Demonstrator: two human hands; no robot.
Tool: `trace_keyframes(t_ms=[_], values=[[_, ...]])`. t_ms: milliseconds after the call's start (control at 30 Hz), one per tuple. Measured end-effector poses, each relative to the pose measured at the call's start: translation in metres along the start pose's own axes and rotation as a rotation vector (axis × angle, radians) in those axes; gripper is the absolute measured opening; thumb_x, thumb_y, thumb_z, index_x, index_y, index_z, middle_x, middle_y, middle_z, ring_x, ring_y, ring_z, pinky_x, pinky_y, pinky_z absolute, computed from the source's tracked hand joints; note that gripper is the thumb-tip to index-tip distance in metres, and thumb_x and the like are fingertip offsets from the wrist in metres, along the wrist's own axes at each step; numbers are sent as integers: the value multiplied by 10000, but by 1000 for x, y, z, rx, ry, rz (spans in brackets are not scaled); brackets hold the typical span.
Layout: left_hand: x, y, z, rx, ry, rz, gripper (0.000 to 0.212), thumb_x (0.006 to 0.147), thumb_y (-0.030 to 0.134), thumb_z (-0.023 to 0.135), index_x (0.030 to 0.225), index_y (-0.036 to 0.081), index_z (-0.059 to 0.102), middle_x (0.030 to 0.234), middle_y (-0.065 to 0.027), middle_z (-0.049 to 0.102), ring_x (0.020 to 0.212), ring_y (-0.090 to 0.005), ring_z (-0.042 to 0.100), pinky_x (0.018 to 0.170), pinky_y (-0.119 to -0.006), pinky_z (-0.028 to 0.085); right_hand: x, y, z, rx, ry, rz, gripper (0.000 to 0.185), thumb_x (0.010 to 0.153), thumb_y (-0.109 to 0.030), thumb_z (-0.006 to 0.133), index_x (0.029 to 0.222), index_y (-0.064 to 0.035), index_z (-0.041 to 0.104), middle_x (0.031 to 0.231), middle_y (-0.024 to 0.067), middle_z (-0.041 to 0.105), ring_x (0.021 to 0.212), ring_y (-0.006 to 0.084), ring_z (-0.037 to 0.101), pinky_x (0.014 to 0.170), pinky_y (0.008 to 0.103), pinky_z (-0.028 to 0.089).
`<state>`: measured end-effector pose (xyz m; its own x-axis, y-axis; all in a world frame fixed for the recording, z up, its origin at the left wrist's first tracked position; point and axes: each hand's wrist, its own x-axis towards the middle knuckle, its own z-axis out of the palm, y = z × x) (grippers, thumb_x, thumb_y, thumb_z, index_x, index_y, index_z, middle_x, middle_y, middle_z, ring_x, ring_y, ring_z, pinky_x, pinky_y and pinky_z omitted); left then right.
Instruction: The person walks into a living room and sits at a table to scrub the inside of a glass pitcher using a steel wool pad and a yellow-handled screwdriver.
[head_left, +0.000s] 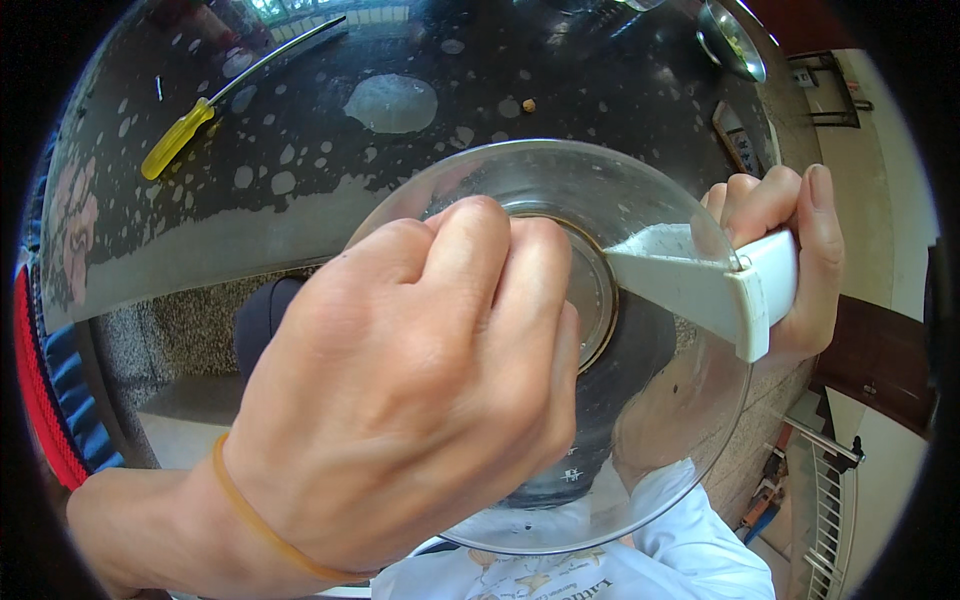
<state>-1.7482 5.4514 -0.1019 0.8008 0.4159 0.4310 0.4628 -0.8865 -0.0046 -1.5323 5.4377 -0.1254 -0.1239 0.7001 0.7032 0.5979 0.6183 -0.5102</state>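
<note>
A clear jug (656, 184) with a white plastic handle (750, 300) is tilted so that I look down into its wide mouth. My right hand (806, 247) is wrapped around the handle, thumb on the near side. My left hand (420, 360), with a yellow rubber band (262, 529) around the wrist, is over the mouth, its fingers curled down toward the inside. Its fingertips and anything between them are hidden behind the knuckles. Partly covered by that hand, a brownish ring (611, 300) surrounds the round bottom of the jug.
Beyond the jug is a glossy dark tabletop (315, 82) with pale water spots. On it lie a yellow-handled screwdriver (176, 142), a small metal pin (158, 88) and a small brown lump (529, 106). A metal bowl (727, 45) holds something green. A metal railing (832, 510) stands at right.
</note>
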Motion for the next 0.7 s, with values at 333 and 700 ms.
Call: trace_keyframes(t_ms=[333,700], values=[[3,9,-1,-84,-82,-90,232,580,113,563,770,-19,561,754,-88,480,685,-186,496,564,-261,446,11,3,0,478,-32,330,338,947,-208,295,828,-35,561,610,57,506,473,79,405,451,221,337],[24,23,-6,-112,-278,-119,148,602,97,576,709,-4,561,731,-73,473,678,-176,487,546,-265,408,9,11,-4,551,51,566,388,927,-270,325,636,-73,489,536,36,448,449,86,391,437,216,325]])
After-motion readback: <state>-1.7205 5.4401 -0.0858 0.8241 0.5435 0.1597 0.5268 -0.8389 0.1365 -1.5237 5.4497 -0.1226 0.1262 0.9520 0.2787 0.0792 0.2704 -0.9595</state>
